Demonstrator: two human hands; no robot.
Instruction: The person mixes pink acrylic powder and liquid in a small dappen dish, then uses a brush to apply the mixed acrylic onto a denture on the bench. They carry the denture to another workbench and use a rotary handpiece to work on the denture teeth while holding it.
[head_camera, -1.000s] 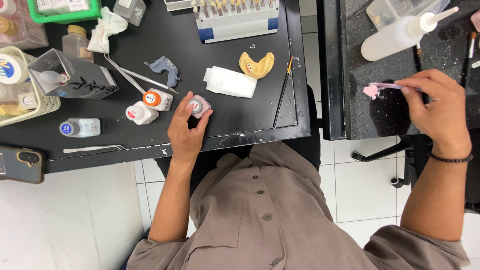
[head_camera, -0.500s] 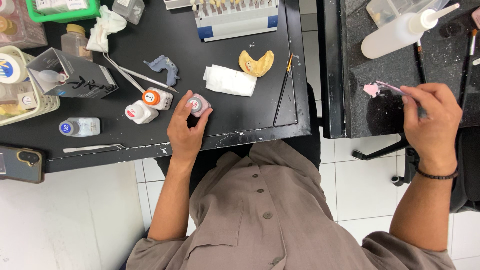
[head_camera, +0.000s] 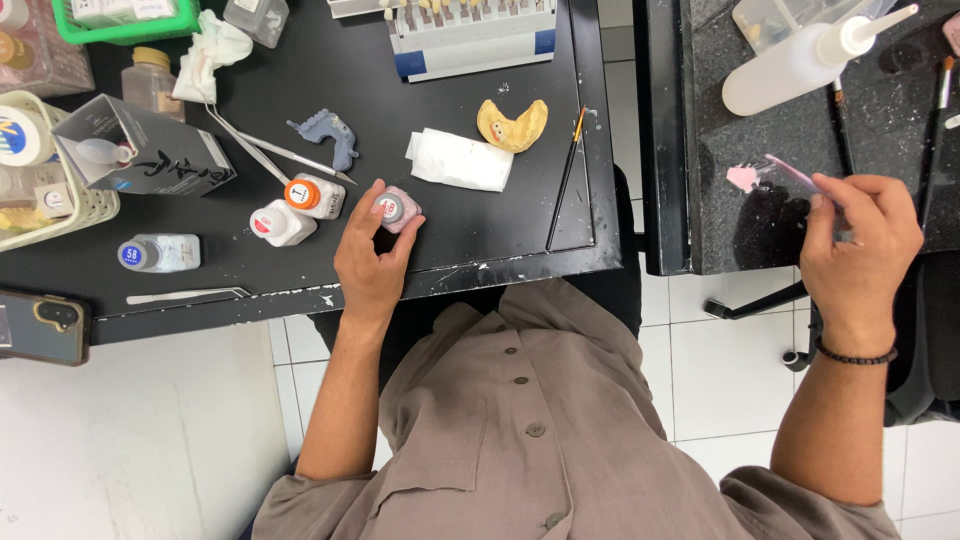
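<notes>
Bare tabletop (head_camera: 480, 225) lies right of the small jar (head_camera: 395, 208); two capped bottles (head_camera: 300, 208) crowd its left.

One camera on my head, facing straight down from well above, takes in the black rectangular worktable (head_camera: 300, 290), my lap and both arms.

A small pink jar (head_camera: 397, 210) with a grey-rimmed lid lay tipped on its side on the black surface (head_camera: 480, 230), near the front edge, just right of two white jars. A thin pink-handled tool (head_camera: 795, 176) slanted over the dark speckled surface (head_camera: 900, 130), its tip at a pink smear (head_camera: 742, 178).
</notes>
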